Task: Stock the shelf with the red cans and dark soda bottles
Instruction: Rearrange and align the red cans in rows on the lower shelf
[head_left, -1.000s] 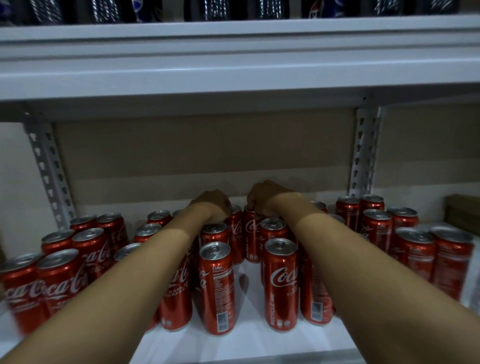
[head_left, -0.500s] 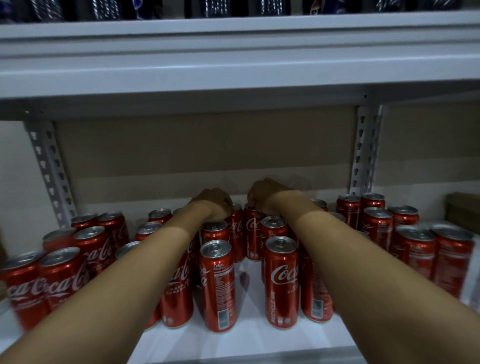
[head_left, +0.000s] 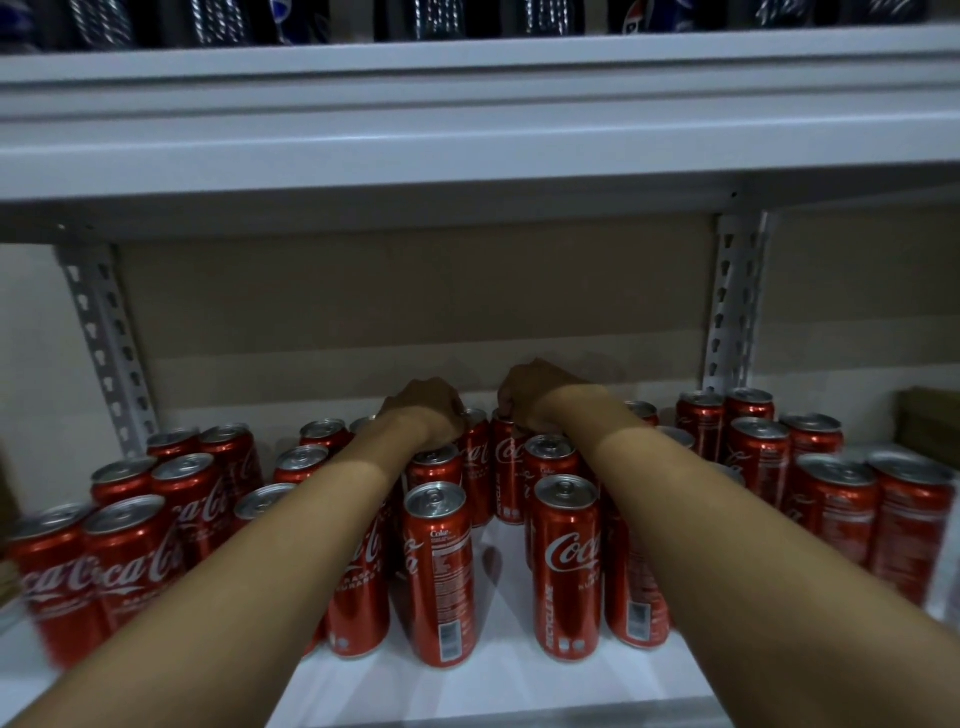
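Left hand (head_left: 423, 408) and right hand (head_left: 530, 395) each curled over far can top; grip hidden. Forearms risk toppling near cans (head_left: 440, 571).

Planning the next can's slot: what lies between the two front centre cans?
Head view: bare white shelf between the left front can and right front can.

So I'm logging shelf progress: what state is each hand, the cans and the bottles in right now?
left hand: fingers curled over the top of a back-row can, deep in the shelf.
right hand: gripping the top of the neighbouring back can.
red cans: upright on the white shelf, tabs unopened where visible.
dark soda bottles: standing on the upper shelf; only their bases show.
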